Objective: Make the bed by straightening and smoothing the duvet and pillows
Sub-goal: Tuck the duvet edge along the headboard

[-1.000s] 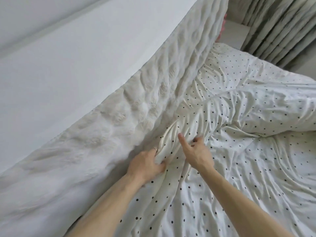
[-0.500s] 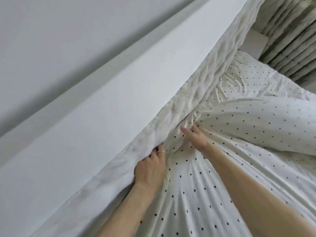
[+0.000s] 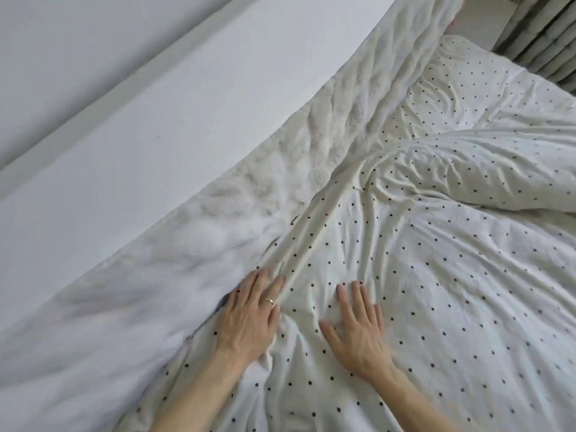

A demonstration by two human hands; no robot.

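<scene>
A white duvet with small black dots [image 3: 420,275] covers the bed, creased, with a long fold running along its left edge. My left hand [image 3: 249,316], wearing a ring, lies flat and open on that edge, next to a fluffy white blanket [image 3: 218,232] against the wall. My right hand [image 3: 358,328] rests flat on the duvet just to the right, fingers spread. A bulging fold of the duvet [image 3: 483,169] lies across the far right. No pillows are in sight.
A white wall with a ledge [image 3: 156,104] runs along the bed's left side. Grey curtains [image 3: 548,29] hang at the far right corner. More dotted bedding [image 3: 486,88] stretches toward the curtains.
Both hands have let go of the bunched duvet edge near the blanket and pulled back toward me; they now lie flat on the fabric. The edge is pulled straighter.
</scene>
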